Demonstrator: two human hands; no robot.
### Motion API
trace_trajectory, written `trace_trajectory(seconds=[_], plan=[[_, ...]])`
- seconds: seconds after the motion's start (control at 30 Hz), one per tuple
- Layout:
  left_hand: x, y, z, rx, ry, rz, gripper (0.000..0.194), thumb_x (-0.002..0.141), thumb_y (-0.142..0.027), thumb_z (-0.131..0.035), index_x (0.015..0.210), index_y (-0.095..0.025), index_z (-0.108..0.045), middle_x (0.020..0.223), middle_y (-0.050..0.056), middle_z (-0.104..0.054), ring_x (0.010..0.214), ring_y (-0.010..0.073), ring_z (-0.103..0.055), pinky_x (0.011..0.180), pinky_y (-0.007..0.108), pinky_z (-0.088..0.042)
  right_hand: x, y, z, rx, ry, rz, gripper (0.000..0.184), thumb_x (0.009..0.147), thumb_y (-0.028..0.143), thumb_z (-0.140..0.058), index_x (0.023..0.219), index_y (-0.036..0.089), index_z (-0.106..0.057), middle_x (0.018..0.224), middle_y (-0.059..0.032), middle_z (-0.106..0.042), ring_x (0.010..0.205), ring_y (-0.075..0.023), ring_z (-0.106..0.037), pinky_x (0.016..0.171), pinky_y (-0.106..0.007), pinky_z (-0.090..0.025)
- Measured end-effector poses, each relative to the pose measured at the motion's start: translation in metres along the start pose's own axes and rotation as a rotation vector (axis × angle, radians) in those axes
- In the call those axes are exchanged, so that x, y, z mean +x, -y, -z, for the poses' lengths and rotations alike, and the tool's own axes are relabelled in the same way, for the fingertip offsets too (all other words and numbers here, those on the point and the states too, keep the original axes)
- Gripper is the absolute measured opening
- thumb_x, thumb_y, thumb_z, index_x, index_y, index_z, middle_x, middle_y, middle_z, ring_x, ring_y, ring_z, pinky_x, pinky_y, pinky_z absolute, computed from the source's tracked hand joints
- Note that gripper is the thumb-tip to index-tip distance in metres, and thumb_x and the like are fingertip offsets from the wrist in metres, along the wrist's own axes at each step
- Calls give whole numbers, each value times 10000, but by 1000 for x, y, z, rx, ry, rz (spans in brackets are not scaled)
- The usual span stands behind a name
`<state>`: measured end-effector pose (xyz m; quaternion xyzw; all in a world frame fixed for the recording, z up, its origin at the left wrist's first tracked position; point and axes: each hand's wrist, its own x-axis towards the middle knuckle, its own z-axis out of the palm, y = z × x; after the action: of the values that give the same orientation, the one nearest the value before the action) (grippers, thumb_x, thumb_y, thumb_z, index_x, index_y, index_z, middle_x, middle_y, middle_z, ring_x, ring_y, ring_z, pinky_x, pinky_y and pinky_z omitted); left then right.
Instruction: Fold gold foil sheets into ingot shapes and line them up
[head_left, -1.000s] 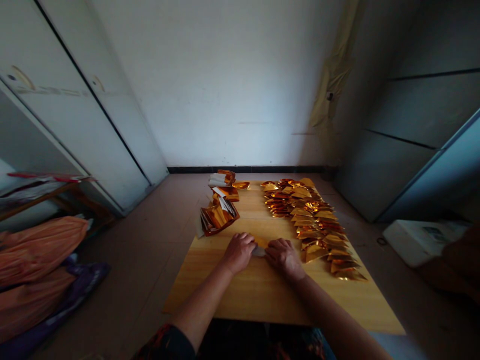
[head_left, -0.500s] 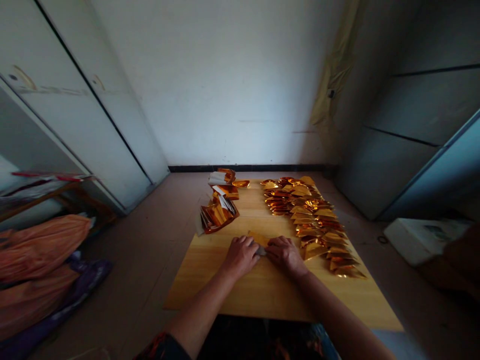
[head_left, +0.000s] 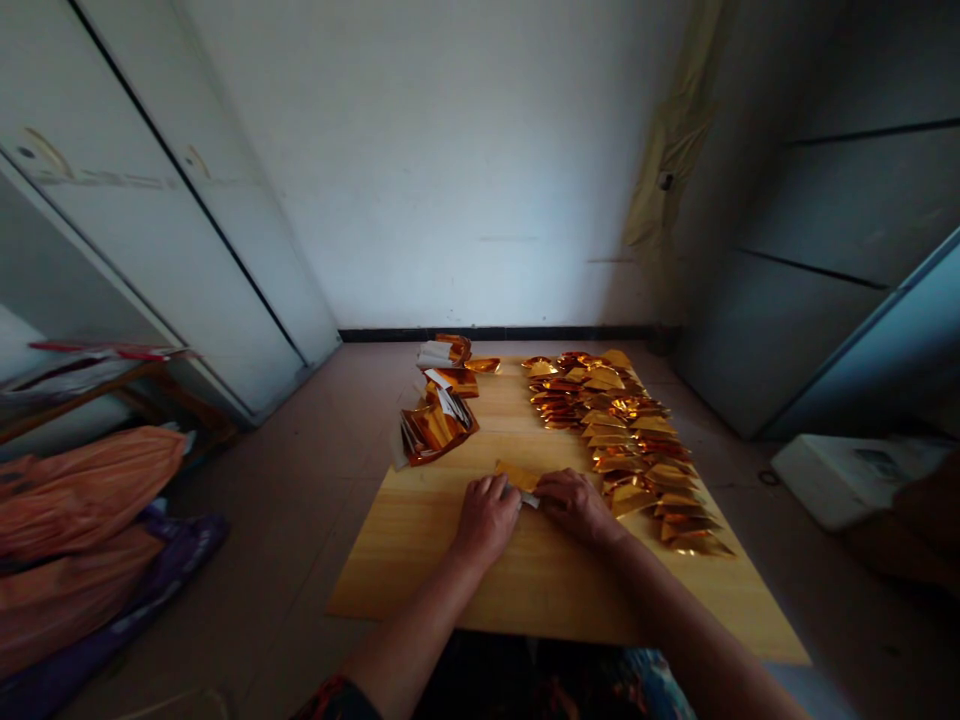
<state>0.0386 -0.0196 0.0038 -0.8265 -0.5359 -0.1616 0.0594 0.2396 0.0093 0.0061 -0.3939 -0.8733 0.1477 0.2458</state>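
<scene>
A sheet of gold foil paper [head_left: 517, 474] lies on the wooden board in front of me, its near edge turned up to show a pale grey underside. On the left end of that edge, my left hand [head_left: 489, 510] is closed with its fingertips pressed down. My right hand [head_left: 576, 503] grips the right end, fingers bent together. Between the two hands a narrow pale strip of the fold shows. Rows of folded gold paper pieces [head_left: 626, 440] lie just right of my right hand. Beyond my left hand sits a stack of gold sheets [head_left: 439, 428].
The wooden board [head_left: 420, 560] stands on a tiled floor near a white wall. More gold sheets [head_left: 450, 352] lie at its far left corner. Cabinets [head_left: 150, 200] rise on the left, an orange cloth or bag [head_left: 82, 490] below them. A white box [head_left: 832, 480] stands on the right.
Both hands stay on the gold paper. My left hand has shifted slightly right, and the pale strip between the hands looks a little narrower. The stacks have not moved.
</scene>
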Motion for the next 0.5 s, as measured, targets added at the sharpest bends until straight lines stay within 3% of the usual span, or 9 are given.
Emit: trace_trajectory(seconds=[0.27,0.5], plan=[[-7,7,3,-98,37,-9,241,831,-234,-562,1064,-248,-623,1247,76,-550,1092,245,-506,930,421,-430,7,0,-5,49,-15,-83,185,873,296,-537,850,239,-711,953,-39,-680,873,-162,-588,801,-284,-423],[-5,9,9,-171,62,15,262,826,-204,-546,1067,-273,-623,1229,47,-560,1072,228,-520,935,402,-418,19,16,-4,-63,20,-329,178,861,301,-539,810,226,-693,888,-25,-664,865,-154,-581,766,-252,-387]])
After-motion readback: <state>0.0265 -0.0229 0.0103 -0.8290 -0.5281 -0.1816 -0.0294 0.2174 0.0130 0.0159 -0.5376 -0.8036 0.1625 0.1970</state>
